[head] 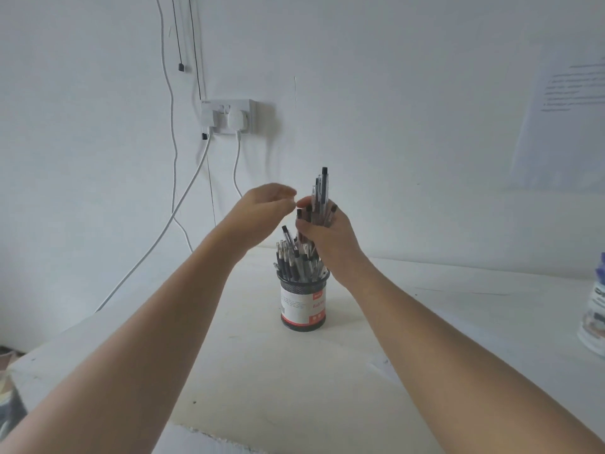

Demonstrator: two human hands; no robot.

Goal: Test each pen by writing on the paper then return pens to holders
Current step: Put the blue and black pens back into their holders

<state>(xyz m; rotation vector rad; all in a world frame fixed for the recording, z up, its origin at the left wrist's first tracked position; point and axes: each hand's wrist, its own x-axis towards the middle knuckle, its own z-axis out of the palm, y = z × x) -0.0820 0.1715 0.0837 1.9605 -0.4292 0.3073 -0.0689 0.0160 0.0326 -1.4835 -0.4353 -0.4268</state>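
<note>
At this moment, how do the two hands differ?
The right hand grips a bunch of pens; the left hand holds nothing visible. The right hand's fingers curl round them; the left hand's are loosely bent. Both are raised close together, higher than the pen holder.

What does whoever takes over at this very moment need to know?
Left hand: holds nothing, fingers loosely curled, close beside the bundle.
Right hand: grips a bundle of pens above the mesh holder.
Remaining pens stand in the holder, on the white table.
Done: a bundle is out of the holder; no test marks can be seen.
Left: write with each pen, then put them back in the holder.
</note>
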